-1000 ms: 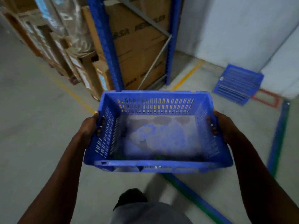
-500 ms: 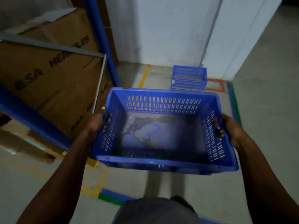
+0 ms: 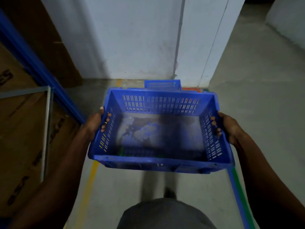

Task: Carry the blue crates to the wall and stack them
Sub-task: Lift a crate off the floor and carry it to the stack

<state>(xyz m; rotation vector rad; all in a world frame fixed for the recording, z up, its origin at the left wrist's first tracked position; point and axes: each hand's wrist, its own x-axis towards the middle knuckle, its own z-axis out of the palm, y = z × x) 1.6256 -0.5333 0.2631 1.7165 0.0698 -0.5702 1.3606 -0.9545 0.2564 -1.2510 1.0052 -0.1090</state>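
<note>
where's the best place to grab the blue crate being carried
By the rims of its two short end walls, one hand from each side, as the left hand and right hand do on the carried crate: fingers hook through the slotted walls, keeping the wide crate level.

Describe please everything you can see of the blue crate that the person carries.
The carried blue crate looks like plastic: rectangular, open-topped, slotted walls, a thick rim, a scuffed, smudged floor, nothing in it. It is held about level above the concrete floor, the left hand and right hand gripping its short sides, fingers through the slots.
</note>
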